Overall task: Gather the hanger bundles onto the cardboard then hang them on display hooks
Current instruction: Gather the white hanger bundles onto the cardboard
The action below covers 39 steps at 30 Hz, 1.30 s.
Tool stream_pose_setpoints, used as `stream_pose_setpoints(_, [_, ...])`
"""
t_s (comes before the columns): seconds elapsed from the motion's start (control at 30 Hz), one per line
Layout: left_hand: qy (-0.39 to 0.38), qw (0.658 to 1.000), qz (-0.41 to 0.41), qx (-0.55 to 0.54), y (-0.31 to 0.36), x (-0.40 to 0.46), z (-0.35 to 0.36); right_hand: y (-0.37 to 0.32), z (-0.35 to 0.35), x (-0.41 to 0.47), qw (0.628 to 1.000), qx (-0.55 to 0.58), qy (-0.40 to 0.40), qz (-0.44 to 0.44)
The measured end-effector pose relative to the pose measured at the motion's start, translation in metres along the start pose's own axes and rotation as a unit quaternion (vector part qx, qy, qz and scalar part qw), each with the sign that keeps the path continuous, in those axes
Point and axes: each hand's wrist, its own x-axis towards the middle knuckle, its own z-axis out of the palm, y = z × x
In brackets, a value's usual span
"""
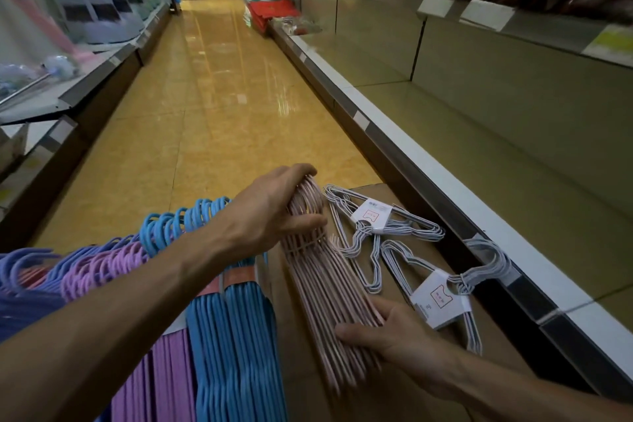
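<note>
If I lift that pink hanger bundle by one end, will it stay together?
Probably: a tie binds the pink hanger bundle near its hooks, which the left hand grips. The far ends, in the right hand, look unbound and may splay.

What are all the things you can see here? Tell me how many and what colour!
pink hanger bundle: one, pale pink, on the cardboard, held at both ends
white hanger bundles: two, white with paper labels, on the cardboard, right of the pink one
blue hanger bundles: several, bright blue, left of the pink one
purple hanger bundles: several, lilac, far left
cardboard: one, brown, beside the shelf
dustpans: several, grey-blue, left shelf
left hand: grips the hook end
right hand: holds the lower end
</note>
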Motion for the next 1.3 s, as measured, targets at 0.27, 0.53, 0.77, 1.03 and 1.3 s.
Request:
stream_pose_setpoints(0.27, [-0.066,0.994,0.051,0.065,-0.003,0.002,0.022,0.016,0.015,0.027,0.989,-0.15,-0.007,0.015])
stream_pose_setpoints(0.53, [-0.121,0.983,0.033,0.137,-0.023,0.008,0.035,0.026,0.034,0.059,0.968,-0.249,0.007,-0.003])
stream_pose_setpoints(0.77, [-0.192,0.942,-0.047,0.271,-0.03,0.006,0.033,0.039,0.051,0.073,0.956,-0.29,0.029,-0.043])
stream_pose_setpoints(1.03, [-0.146,0.883,-0.033,0.444,-0.022,-0.001,0.042,0.04,0.05,0.07,0.939,-0.341,0.009,-0.044])
stream_pose_setpoints(1.3, [-0.166,0.902,-0.103,0.384,-0.02,-0.005,0.04,0.019,0.011,0.051,0.921,-0.387,-0.01,-0.051])
